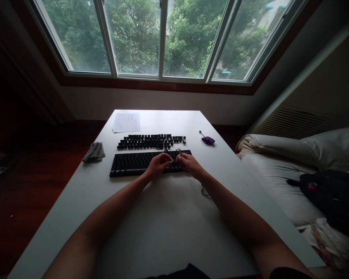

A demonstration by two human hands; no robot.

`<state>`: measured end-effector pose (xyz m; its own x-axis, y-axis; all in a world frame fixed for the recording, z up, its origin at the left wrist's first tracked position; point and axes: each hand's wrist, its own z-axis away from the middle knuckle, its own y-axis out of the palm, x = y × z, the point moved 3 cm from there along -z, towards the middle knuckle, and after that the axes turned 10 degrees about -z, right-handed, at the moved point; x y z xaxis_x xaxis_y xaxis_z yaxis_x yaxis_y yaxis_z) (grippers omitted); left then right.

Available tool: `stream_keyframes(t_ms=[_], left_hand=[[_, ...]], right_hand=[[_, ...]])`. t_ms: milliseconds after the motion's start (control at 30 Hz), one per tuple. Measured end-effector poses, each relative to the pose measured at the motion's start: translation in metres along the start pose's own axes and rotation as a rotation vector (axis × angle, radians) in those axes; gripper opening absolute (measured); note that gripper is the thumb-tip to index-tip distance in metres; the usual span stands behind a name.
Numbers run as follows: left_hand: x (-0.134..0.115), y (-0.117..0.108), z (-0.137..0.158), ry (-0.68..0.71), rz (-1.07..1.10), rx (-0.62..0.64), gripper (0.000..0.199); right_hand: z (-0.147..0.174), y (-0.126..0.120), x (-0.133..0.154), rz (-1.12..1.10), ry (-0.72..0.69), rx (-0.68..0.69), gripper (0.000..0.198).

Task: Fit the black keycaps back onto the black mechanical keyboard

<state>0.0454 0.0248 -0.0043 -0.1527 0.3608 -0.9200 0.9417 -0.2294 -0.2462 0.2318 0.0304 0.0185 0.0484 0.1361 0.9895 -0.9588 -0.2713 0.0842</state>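
Observation:
A black keyboard (130, 164) lies across the white table in front of me. Over its right half, my left hand (159, 163) is closed, thumb and fingertips drawn together; whatever they pinch is too small to make out. Close beside it, my right hand (190, 163) grips a small wire-ended tool (178, 151), perhaps a keycap puller, whose thin tip points away from me. The fingertips of both hands nearly meet. Behind the keyboard stand several loose black keycaps (145, 142) in uneven rows. Part of the keyboard is hidden under my hands.
A grey cloth (94, 152) sits at the table's left edge, and a printed paper sheet (126, 122) at the far left. To the right lies a purple object with a thin handle (208, 140). A dark cable loop (204, 191) shows beside my right forearm. A pale sofa (275, 174) borders the right.

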Motion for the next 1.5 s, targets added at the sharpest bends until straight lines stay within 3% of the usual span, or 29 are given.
stream_keyframes(t_ms=[133,300,767,933,1033,1200,1500], left_hand=[[-0.001,-0.001,0.002,-0.012,-0.062,-0.045,0.03],[-0.001,0.0,0.005,0.013,-0.161,-0.091,0.024],[-0.012,0.004,0.012,0.105,-0.387,-0.157,0.017],[-0.014,0.002,0.014,0.096,-0.483,-0.187,0.021],[-0.015,0.005,0.013,0.122,-0.641,-0.107,0.012],[-0.015,0.012,0.011,0.194,-0.904,0.087,0.007],[-0.014,0.009,0.013,0.251,-1.007,0.153,0.018]], right_hand=[[0.0,-0.001,-0.003,0.188,-0.045,-0.007,0.036],[0.0,0.002,-0.001,0.265,-0.115,0.014,0.039],[0.001,0.006,0.0,0.175,-0.105,0.007,0.035],[-0.01,-0.003,0.006,0.278,-0.137,-0.031,0.033],[-0.027,-0.019,0.012,0.383,-0.207,-0.092,0.031],[-0.068,-0.042,0.018,0.776,-0.218,-0.178,0.026],[-0.124,-0.037,0.012,0.974,-0.157,-0.124,0.02]])
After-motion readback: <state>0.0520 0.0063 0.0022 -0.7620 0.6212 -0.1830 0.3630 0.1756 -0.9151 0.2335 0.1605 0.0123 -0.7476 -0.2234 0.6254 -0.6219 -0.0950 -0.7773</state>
